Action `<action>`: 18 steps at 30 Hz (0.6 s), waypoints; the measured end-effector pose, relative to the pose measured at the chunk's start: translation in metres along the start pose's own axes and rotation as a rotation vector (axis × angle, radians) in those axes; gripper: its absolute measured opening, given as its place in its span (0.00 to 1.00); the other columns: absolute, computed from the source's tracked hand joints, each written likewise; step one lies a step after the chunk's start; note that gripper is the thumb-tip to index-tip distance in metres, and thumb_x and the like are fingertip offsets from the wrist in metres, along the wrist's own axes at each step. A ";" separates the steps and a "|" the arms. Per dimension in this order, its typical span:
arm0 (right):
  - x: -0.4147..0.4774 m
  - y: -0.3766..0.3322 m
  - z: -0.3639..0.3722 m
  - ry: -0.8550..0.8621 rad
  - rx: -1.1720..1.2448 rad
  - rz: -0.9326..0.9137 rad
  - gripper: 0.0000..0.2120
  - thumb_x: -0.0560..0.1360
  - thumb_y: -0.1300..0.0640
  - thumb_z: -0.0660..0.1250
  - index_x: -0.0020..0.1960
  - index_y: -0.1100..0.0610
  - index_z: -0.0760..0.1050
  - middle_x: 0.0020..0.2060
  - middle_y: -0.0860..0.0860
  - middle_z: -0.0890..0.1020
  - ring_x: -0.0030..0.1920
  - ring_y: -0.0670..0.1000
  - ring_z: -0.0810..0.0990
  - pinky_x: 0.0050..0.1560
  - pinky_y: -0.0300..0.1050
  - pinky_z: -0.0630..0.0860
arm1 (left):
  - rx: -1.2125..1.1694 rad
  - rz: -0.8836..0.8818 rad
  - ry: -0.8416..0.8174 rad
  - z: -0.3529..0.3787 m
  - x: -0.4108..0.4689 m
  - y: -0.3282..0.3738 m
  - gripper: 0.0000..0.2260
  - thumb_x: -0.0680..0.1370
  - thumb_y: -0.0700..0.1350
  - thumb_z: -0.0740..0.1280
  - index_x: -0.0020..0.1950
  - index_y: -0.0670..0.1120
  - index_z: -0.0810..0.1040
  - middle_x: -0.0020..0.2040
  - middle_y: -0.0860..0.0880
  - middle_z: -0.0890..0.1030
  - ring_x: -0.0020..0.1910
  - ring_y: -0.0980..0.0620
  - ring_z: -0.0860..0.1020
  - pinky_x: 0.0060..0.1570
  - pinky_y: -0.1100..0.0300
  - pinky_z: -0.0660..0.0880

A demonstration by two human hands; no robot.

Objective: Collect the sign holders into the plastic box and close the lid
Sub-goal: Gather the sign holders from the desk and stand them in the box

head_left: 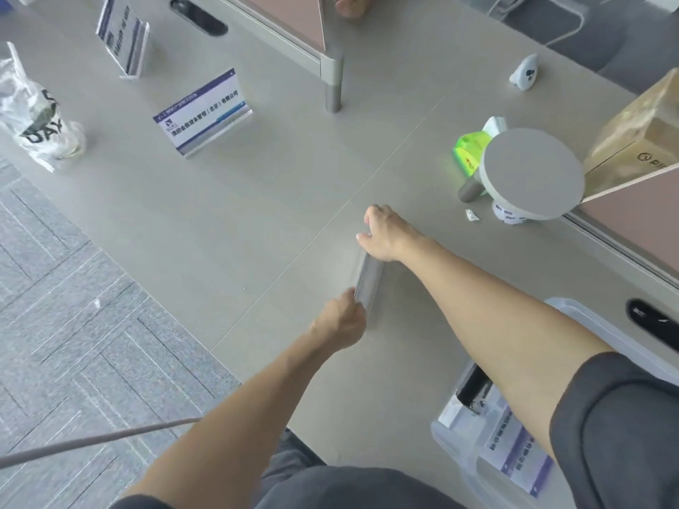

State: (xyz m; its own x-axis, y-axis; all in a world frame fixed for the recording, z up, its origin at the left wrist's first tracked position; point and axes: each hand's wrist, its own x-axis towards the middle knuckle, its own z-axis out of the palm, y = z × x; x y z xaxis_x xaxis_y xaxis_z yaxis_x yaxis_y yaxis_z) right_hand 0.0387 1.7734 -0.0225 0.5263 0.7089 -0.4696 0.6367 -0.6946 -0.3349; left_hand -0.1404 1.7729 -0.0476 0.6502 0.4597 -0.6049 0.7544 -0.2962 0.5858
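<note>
A clear acrylic sign holder (368, 279) is seen edge-on at the table's middle, held between both hands. My left hand (341, 319) grips its near end. My right hand (384, 233) holds its far end, fingers curled over the top. Two more sign holders stand further back: one with a blue-and-white card (204, 112) and one at the far left (123, 36). The clear plastic box (477, 450) sits at the lower right under my right arm, with several sign holders inside. Its lid (588, 317) lies behind the arm.
A plastic bag (40, 119) lies at the left table edge. A round grey lamp head (532, 178), a green tissue pack (470, 150), a cardboard box (639, 130) and a partition post (333, 82) stand to the right and back. Carpet floor (73, 306) lies to the left.
</note>
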 end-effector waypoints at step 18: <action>-0.169 -0.009 -0.134 0.577 0.148 0.106 0.36 0.74 0.47 0.69 0.77 0.57 0.59 0.73 0.55 0.68 0.72 0.55 0.67 0.68 0.44 0.63 | -0.548 0.386 -0.214 -0.033 -0.090 0.116 0.23 0.68 0.46 0.55 0.61 0.43 0.73 0.57 0.38 0.77 0.53 0.40 0.80 0.49 0.45 0.81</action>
State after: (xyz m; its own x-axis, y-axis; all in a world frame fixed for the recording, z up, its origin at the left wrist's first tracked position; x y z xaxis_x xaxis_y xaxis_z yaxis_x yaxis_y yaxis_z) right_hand 0.0197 1.6760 0.1694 0.8297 0.5582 -0.0019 0.5006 -0.7455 -0.4400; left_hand -0.1138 1.7245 0.0924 0.9082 0.2153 -0.3589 0.3486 0.0856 0.9334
